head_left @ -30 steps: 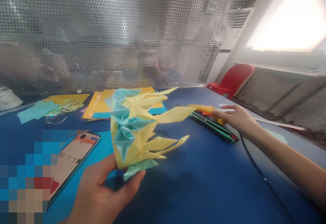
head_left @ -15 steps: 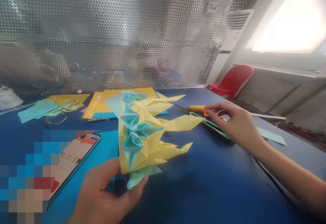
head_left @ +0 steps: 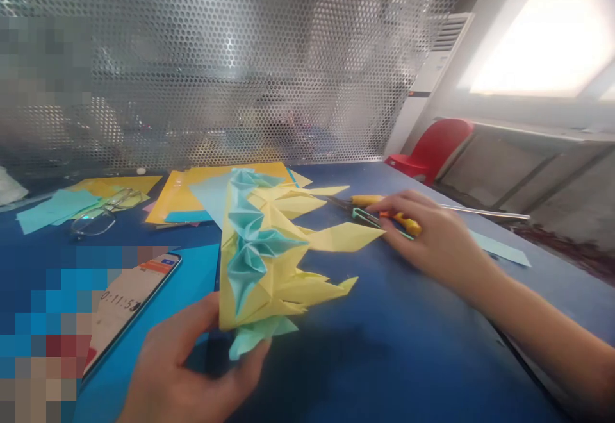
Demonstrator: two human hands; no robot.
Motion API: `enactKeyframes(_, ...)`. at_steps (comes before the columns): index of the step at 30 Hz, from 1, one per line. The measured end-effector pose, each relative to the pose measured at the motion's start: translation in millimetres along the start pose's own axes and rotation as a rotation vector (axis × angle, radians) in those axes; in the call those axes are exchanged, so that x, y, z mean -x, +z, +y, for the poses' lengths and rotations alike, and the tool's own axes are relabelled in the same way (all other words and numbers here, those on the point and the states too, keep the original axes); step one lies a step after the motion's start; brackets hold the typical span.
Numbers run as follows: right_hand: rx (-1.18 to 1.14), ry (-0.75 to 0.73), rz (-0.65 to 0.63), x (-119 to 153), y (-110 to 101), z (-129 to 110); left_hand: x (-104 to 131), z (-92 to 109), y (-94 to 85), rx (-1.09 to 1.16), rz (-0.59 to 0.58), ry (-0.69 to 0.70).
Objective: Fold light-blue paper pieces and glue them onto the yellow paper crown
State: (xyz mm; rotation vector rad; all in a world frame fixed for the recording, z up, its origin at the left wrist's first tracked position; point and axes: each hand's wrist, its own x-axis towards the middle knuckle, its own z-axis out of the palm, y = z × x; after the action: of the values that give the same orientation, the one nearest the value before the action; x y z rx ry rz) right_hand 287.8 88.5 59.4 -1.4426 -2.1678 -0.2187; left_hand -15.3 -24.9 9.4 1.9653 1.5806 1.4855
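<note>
My left hand [head_left: 192, 359] grips the lower end of a folded paper model [head_left: 273, 243], yellow with teal star-shaped folds and several pointed yellow tips toward the right. Its fingers pinch the base near a teal flap. On the right, my right hand [head_left: 418, 224] is closed on a narrow green folded strip [head_left: 366, 216], whose near part lies under the fingers. Orange-handled scissors [head_left: 368, 199] rest on the table just behind it, their handles partly covered by the hand.
On the blue table [head_left: 365, 359] lie a phone [head_left: 129, 307] at the left, glasses [head_left: 96, 221], teal sheets [head_left: 57, 208] and an orange pack [head_left: 177, 195]. A pale green strip [head_left: 502, 248] is at the right. Behind stand a perforated metal screen [head_left: 230, 58] and a red chair [head_left: 437, 147].
My right hand has moved left and closed on the green strip, which has shifted up and left from beneath the hand. The paper model stays in my left hand; the view has shifted slightly.
</note>
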Motion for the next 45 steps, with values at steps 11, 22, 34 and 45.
enactKeyframes(11,0.311,0.688,-0.485,-9.5,-0.5,73.8,-6.4,-2.0,-0.7,0.148,-0.041,-0.004)
enactKeyframes(22,0.247,0.714,-0.367,-13.6,0.3,71.5,-2.7,2.8,1.6,0.195,-0.060,-0.010)
enactKeyframes(34,-0.008,0.306,0.087,-5.7,3.9,20.7,-6.1,3.9,1.7,0.172,-0.063,0.063)
enactKeyframes(45,-0.482,-0.532,-0.208,16.3,1.5,-57.1,-8.4,7.4,2.0,0.190,-0.062,0.041)
